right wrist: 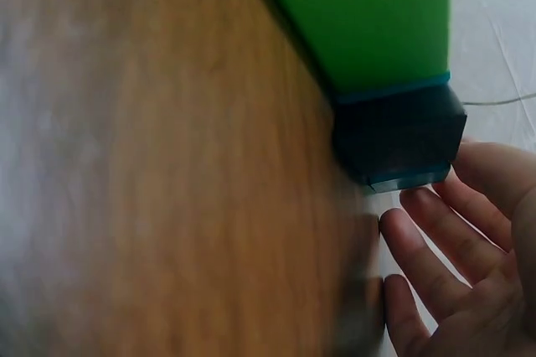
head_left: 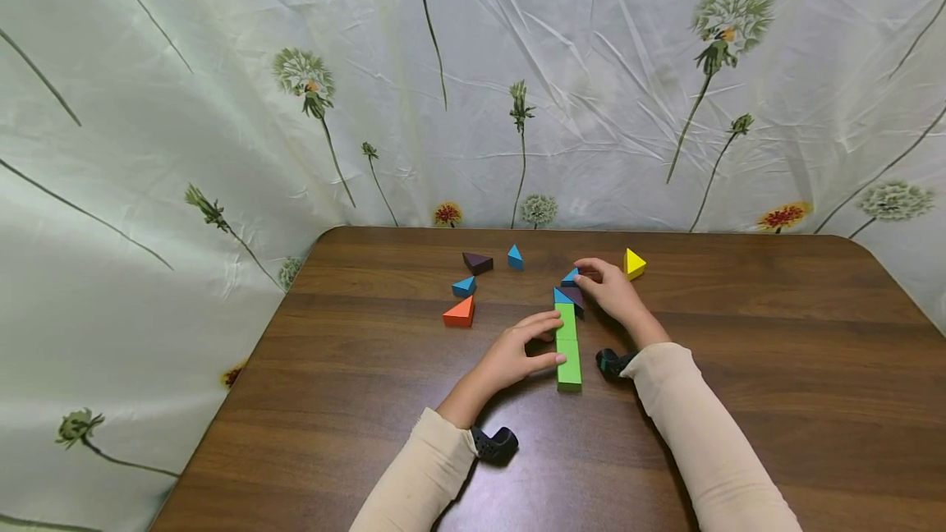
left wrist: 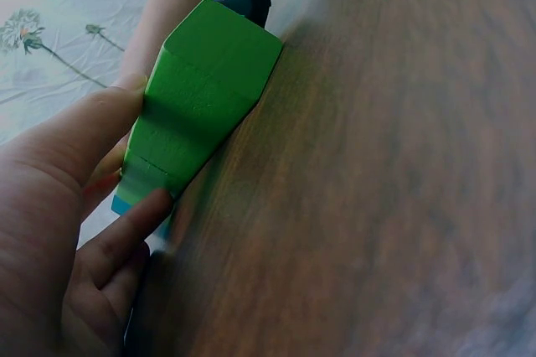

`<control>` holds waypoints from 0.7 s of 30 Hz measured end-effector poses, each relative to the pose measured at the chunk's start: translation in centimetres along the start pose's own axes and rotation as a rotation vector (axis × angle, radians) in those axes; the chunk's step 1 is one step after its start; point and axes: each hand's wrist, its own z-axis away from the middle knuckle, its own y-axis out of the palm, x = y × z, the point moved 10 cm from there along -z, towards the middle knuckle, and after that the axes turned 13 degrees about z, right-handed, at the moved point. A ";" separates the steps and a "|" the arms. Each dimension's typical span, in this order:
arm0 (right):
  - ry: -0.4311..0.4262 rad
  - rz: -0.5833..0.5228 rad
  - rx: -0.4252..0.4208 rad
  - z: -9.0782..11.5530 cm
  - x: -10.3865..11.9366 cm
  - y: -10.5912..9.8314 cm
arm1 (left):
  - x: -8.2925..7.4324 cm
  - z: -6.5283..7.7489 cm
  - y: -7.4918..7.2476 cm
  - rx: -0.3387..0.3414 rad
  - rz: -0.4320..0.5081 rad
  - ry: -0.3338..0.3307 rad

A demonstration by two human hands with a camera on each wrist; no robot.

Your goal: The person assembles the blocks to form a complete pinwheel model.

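Two green blocks lie end to end: the near one [head_left: 568,364] and the far one [head_left: 565,321]. My left hand [head_left: 513,353] rests along their left side, thumb on the near block and forefinger by the far one, fingers loosely spread. A blue triangular block [head_left: 562,296] sits against the far green end, with a dark purple triangular block [head_left: 575,300] beside it. Beyond these, my right hand [head_left: 609,290] pinches another blue triangular block [head_left: 570,277] between thumb and fingers. The right wrist view has the dark block [right wrist: 398,132] between the green one and the fingertips.
To the left lie an orange triangular block [head_left: 459,314], a blue one [head_left: 464,286] and a dark purple one [head_left: 477,263]. Another small blue block [head_left: 515,258] stands farther back. A yellow triangular block [head_left: 633,263] is just behind the right hand. A floral curtain [head_left: 473,105] hangs behind the wooden table [head_left: 355,401].
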 end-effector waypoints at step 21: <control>0.023 0.014 -0.003 0.0 0.6 0.6 | -0.2 0.0 0.0 -0.003 0.010 0.013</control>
